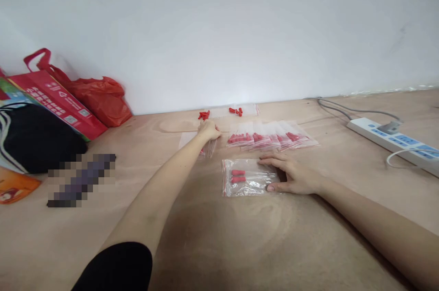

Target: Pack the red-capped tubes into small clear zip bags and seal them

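My left hand (209, 130) reaches to the far middle of the table, its fingers bent together; what they hold, if anything, is hidden. Just beyond it lies a small pile of red-bulbed droppers (204, 115). Under and beside the hand are a clear bag (187, 140) and some thin clear tubes (212, 148). My right hand (297, 174) rests with fingers and thumb apart on the right end of a clear zip bag (250, 189). Inside that bag lie two droppers with red bulbs (238, 176).
Overlapping filled zip bags (270, 138) lie behind my right hand. Another bag (254, 109) with red pieces lies near the wall. A power strip (394, 140) with cables stands right. Red bags (103, 101) and a black bag (44, 138) are left, near a blurred dark object (84, 179).
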A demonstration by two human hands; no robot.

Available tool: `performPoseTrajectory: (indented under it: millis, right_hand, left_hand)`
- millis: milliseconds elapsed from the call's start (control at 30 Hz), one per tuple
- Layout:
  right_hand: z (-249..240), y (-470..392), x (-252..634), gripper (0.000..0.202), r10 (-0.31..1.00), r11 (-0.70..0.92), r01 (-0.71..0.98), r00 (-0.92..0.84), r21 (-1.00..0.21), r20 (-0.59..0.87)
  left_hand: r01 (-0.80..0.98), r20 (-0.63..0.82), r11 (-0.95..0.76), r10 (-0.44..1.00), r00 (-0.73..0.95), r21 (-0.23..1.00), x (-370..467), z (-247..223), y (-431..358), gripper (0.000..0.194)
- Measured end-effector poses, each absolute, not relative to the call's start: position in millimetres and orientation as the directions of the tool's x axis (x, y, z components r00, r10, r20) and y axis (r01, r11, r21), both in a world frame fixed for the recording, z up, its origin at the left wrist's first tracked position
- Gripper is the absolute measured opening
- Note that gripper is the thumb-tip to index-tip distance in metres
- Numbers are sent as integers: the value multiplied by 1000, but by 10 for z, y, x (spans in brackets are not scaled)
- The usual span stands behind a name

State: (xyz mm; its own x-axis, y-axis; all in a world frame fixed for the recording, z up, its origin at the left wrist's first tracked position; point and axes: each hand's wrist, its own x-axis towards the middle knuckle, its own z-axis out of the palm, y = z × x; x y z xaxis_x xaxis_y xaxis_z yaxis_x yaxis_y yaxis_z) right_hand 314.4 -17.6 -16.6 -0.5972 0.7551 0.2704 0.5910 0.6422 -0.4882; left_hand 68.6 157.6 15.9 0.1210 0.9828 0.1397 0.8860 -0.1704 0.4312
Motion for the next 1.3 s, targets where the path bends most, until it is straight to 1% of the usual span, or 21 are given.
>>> performPoseTrajectory:
  millis: [100, 167, 200, 267, 333, 433, 567, 800, 933, 1067, 1167, 1300]
  right_hand:
    - [-174, -170, 3148, 63, 753, 644, 582, -597, -497, 277]
    - [-179, -169, 3151, 63, 749, 649, 577, -600, -496, 282]
    - [-181, -169, 3153, 64, 748, 649, 577, -601, -496, 279]
    - [-183, -170, 3156, 64, 755, 640, 586, -599, -497, 266]
    - [-186, -170, 3159, 64, 765, 628, 597, -592, -499, 254]
    - [-192, -164, 3163, 64, 769, 622, 602, -592, -500, 243]
    - [-184, -162, 3161, 64, 769, 619, 601, -595, -506, 235]
    - [-181, -164, 3164, 64, 770, 617, 606, -596, -502, 228]
    - [-200, -159, 3170, 64, 765, 625, 599, -598, -500, 239]
    - [-196, -163, 3166, 64, 765, 626, 605, -597, -492, 240]
    - [-194, -164, 3163, 64, 764, 631, 608, -596, -481, 248]
    - [-191, -162, 3157, 63, 765, 631, 609, -594, -480, 251]
  left_hand:
    - [832, 151, -193, 980, 133, 521, 694, 262, 1498, 5]
    - [745, 210, -250, 966, 150, 618, 648, 339, 1379, 8]
    - [665, 260, -292, 954, 150, 687, 606, 371, 1292, 10]
    - [426, 373, -383, 921, 111, 820, 488, 405, 1069, 14]
    - [241, 421, -421, 905, 55, 874, 349, 398, 809, 21]
    - [143, 418, -410, 908, -27, 901, 177, 341, 462, 31]
    - [114, 416, -405, 904, -99, 907, 100, 243, 243, 34]
    - [61, 356, -352, 931, -85, 934, 175, 53, 183, 35]
    - [8, 230, -230, 972, -52, 973, 202, -18, 138, 35]
    - [-13, 73, -73, 997, 38, 997, 224, -60, 107, 36]
    - [22, 7, -10, 995, 103, 1000, 255, -79, 98, 37]
    - [155, -16, -11, 985, 173, 988, 329, -77, 80, 34]
